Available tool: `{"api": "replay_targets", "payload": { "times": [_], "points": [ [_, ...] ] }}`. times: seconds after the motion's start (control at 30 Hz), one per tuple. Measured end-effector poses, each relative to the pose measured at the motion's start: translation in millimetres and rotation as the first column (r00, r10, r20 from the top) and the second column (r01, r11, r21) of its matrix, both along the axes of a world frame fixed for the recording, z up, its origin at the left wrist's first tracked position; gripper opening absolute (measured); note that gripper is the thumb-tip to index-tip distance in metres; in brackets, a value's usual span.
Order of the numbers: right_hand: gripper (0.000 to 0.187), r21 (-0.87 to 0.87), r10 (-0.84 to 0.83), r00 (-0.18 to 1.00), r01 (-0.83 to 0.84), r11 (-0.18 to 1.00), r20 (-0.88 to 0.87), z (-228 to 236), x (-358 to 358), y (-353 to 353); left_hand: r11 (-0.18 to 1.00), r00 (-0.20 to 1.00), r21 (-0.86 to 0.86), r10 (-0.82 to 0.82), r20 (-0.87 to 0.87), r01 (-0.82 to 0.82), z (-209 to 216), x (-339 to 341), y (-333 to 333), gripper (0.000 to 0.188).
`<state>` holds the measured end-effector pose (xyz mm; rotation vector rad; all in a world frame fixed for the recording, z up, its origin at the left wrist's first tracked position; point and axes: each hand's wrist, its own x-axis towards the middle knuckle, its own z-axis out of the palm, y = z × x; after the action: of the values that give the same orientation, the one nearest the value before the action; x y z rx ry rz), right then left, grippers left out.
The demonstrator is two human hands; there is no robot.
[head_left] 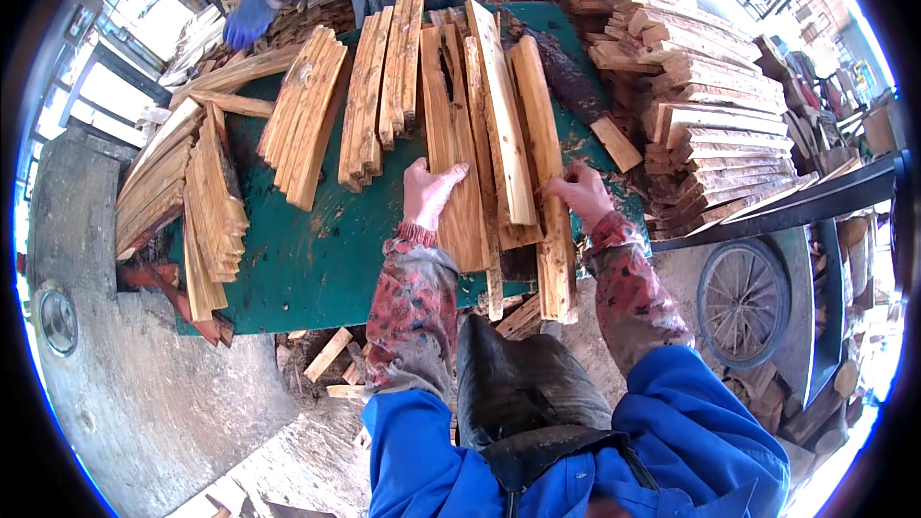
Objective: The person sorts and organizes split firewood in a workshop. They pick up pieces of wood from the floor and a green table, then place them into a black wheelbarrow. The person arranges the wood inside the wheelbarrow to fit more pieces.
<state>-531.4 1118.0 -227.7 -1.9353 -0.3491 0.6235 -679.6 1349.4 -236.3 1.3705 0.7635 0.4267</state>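
Several long split-wood slats lie side by side on a green tabletop [317, 249] in front of me. My left hand [432, 196] grips the left edge of a wide wooden board [466, 221], its thumb on top and its other fingers mostly hidden. At the other side of this group, my right hand [581, 194] holds the edge of a rough-edged wooden slat [554, 264] between thumb and fingers. Between the hands, a pale slat [507, 129] rests on top of others. The near ends of the slats stick out past the table's front edge.
Slat bundles [305, 115] stand left of my hands, with a fanned stack [213, 197] farther left. A dark-barked piece [576, 86] lies at the right. Beyond it rises a tall wood pile [720, 125]. A person's blue-gloved hand [249, 19] is across the table.
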Motion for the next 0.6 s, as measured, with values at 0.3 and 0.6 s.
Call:
{"api": "replay_targets", "payload": {
  "times": [0.3,0.6],
  "points": [
    [0.043,-0.079,0.095,0.895,-0.067,0.995,0.436,41.2,45.3,59.5,0.819,0.933,0.573,0.197,-0.3,0.011,-7.5,6.7,-14.1,0.076],
    [0.088,-0.133,0.15,0.918,-0.108,0.985,0.367,-27.2,44.8,65.8,0.829,0.874,0.557,0.301,-0.382,-0.042,12.1,32.0,-15.0,0.102]
  ]
}}
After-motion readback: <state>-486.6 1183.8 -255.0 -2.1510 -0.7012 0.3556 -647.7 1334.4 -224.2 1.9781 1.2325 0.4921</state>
